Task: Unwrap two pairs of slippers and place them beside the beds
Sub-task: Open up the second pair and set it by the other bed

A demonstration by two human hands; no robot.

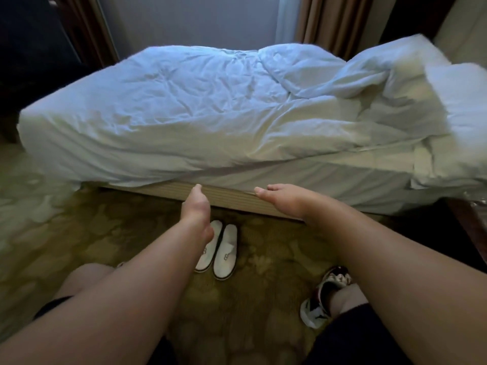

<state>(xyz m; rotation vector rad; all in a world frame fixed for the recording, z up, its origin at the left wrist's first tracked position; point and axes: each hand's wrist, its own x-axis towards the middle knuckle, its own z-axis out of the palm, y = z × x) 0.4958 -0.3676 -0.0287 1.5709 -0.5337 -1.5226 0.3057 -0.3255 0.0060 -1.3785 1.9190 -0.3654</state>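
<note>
Pair of white slippers [224, 250] lies side by side on the patterned carpet [118, 233], just short of the striped base along the bed's [184, 114] near edge. Left hand [196, 206] is over the pair, its wrist covering part of the left slipper; fingers loosely extended toward the base, holding nothing. Right hand [279, 197] is right of the pair, apart from it, palm down, fingers straight, empty. Rumpled white duvet overhangs the near edge. Sneaker [324, 293] on carpet, lower right.

A hotel-style bedroom: a bed [232, 197] with rumpled white duvet [184, 106], patterned carpet [266, 259], brown curtains [316, 19], white logo slippers [224, 252]
</note>
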